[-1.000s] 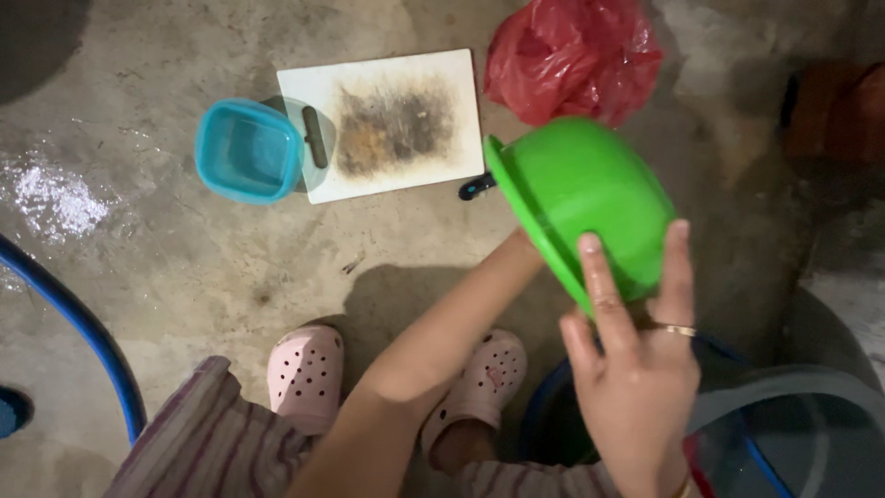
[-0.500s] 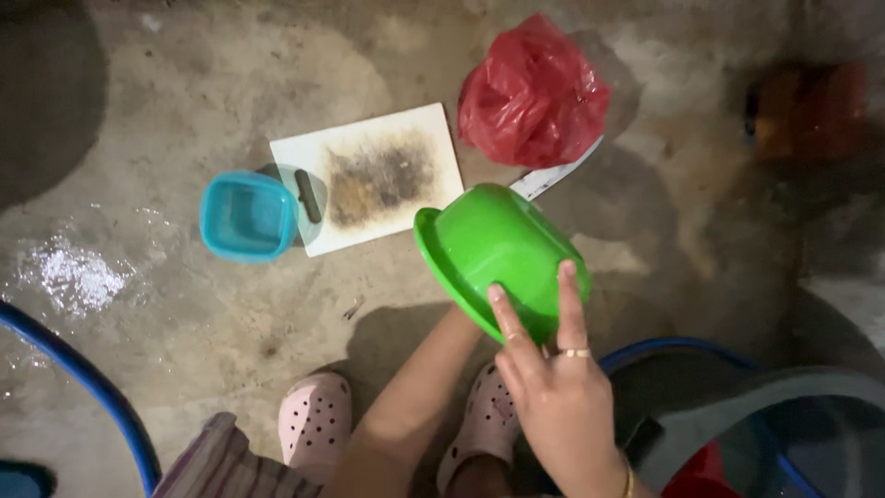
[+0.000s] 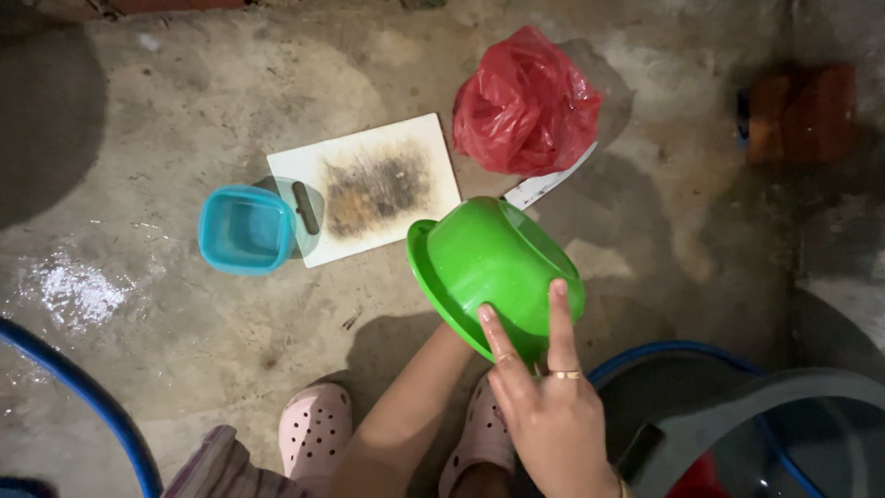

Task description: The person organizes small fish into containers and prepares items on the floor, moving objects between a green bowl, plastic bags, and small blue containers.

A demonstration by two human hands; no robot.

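A green plastic bowl (image 3: 489,263) is held tilted above the concrete floor, its underside facing me. My right hand (image 3: 553,420), with a ring on one finger, rests two spread fingers on the bowl's base from below right. My left forearm (image 3: 401,415) reaches up to the bowl's lower rim. The left hand itself is hidden behind the bowl. Just beyond the bowl lies a white cutting board (image 3: 369,184) with a dark stained patch.
A blue square container (image 3: 244,229) and a dark-handled knife (image 3: 306,207) lie at the board's left edge. A red plastic bag (image 3: 525,101) sits behind. A blue hose (image 3: 83,392) curves at left. A grey tub (image 3: 784,433) is at lower right. My pink clogs (image 3: 315,429) are below.
The bowl and both arms have shifted left and down in view, closer to the cutting board. My right hand now shows two fingers on the base instead of a wider spread.
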